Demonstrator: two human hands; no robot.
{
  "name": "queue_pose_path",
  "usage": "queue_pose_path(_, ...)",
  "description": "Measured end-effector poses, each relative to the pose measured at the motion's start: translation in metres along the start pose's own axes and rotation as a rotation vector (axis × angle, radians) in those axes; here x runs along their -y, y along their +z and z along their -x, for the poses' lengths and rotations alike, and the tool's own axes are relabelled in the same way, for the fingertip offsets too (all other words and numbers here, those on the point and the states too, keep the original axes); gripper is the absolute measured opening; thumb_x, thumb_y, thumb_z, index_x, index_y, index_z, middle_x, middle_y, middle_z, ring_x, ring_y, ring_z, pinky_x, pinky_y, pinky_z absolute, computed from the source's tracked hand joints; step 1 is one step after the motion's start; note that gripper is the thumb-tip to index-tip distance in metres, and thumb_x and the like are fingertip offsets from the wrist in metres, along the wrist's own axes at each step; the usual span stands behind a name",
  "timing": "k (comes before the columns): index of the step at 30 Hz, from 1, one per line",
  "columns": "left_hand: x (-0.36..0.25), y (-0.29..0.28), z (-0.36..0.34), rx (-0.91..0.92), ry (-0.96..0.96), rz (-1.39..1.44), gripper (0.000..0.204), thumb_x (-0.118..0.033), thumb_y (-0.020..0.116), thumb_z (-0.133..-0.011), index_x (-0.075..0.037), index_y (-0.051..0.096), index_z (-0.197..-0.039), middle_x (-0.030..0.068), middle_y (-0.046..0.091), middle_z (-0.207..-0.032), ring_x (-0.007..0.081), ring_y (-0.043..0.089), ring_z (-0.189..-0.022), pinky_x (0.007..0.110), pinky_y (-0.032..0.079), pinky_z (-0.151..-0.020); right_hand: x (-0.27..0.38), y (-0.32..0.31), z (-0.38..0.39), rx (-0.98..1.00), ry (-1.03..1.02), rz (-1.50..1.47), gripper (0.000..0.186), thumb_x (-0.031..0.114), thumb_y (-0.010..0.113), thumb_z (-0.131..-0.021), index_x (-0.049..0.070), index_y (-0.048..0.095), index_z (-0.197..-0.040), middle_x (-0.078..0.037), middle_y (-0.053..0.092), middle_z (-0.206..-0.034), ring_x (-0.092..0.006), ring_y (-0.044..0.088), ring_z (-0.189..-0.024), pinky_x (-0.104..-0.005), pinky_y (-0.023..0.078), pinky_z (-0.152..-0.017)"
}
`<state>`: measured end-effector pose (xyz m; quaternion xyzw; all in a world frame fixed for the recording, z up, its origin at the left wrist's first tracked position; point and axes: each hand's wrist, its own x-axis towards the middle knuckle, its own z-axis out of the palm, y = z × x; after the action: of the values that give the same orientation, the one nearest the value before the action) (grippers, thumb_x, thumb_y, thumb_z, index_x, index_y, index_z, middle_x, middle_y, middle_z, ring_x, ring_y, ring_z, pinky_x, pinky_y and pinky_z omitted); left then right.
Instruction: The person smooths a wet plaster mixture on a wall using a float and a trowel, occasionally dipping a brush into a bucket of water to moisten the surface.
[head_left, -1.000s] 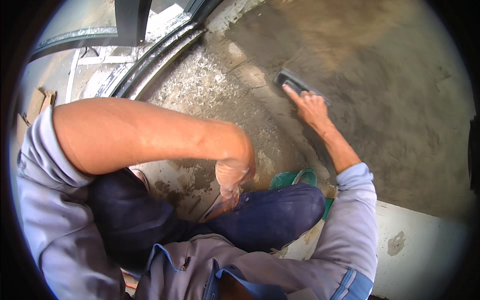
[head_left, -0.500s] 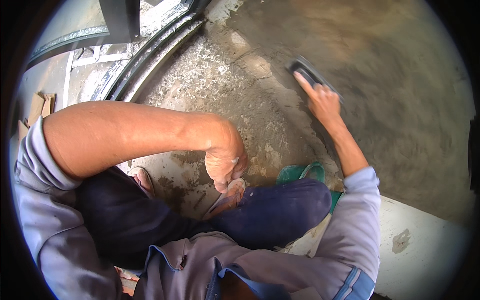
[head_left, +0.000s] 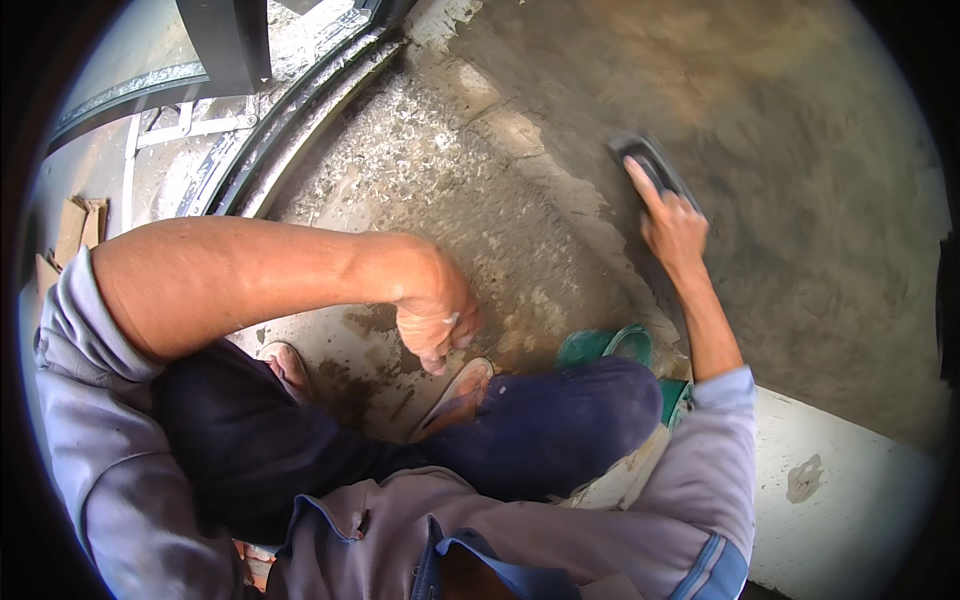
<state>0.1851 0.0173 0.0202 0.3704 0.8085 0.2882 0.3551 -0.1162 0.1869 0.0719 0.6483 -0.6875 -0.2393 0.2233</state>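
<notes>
Left of centre: white flakes (head_left: 428, 140) on rough floor (head_left: 520, 255); left hand (head_left: 436, 308), fingers loosely bent, holding nothing visible. Further right: float (head_left: 672, 178) on grey screed (head_left: 820, 260); right hand (head_left: 676, 230), fingers wrapping its handle, forefinger extended. Risk: tilted edge or dragged flake could score the screed.

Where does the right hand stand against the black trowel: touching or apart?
Touching. The head view shows the right hand closed on the black trowel, index finger pointing along it.
</notes>
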Motion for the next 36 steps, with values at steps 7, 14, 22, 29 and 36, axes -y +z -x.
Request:
queue_pose_path(7,-0.001,-0.003,-0.024,0.244,0.087,-0.027,0.052,-0.043,0.055,-0.099,0.003,0.059,-0.125,0.0223,0.066,-0.117,0.0411,0.061,-0.113,0.045,0.049,-0.098,0.048,0.036,-0.089,-0.019,-0.046,-0.17,0.08,-0.002,0.06,-0.085,0.036,0.038,-0.153,-0.011,0.072,-0.077,-0.0193,0.068,-0.058,-0.0354,0.056,-0.048)
queue_pose_path(14,0.01,-0.002,0.003,-0.026,-0.028,0.064,0.055,-0.045,0.054,-0.099,-0.001,0.057,-0.132,0.0199,0.066,-0.12,0.04,0.062,-0.112,0.047,0.05,-0.095,0.035,0.005,-0.068,-0.071,-0.04,-0.113,0.085,-0.002,0.061,-0.082,0.038,0.038,-0.153,-0.009,0.071,-0.074,-0.0195,0.067,-0.058,-0.0342,0.055,-0.049)
queue_pose_path(22,0.014,0.01,-0.01,0.152,0.017,0.028,0.052,-0.044,0.053,-0.099,0.0,0.059,-0.126,0.0214,0.068,-0.114,0.0399,0.062,-0.111,0.046,0.05,-0.094,0.016,-0.002,-0.05,0.076,-0.043,-0.024,0.092,-0.002,0.066,-0.078,0.036,0.033,-0.155,-0.013,0.07,-0.074,-0.0204,0.065,-0.054,-0.0359,0.052,-0.044)
queue_pose_path(29,0.012,0.003,-0.016,0.044,-0.004,0.066,0.054,-0.044,0.054,-0.099,-0.003,0.057,-0.134,0.0201,0.068,-0.116,0.0392,0.062,-0.111,0.044,0.05,-0.095,0.099,0.028,-0.144,0.049,-0.038,-0.064,0.078,0.002,0.061,-0.088,0.033,0.035,-0.154,-0.014,0.073,-0.077,-0.0197,0.07,-0.06,-0.0347,0.055,-0.049)
queue_pose_path(36,0.015,0.009,-0.008,0.246,-0.007,0.007,0.056,-0.043,0.056,-0.098,-0.003,0.055,-0.137,0.0202,0.066,-0.121,0.0376,0.062,-0.113,0.042,0.049,-0.098,-0.016,-0.042,-0.016,0.049,0.095,0.022,0.101,-0.001,0.07,-0.068,0.042,0.037,-0.153,-0.008,0.066,-0.066,-0.0239,0.063,-0.052,-0.0367,0.054,-0.048)
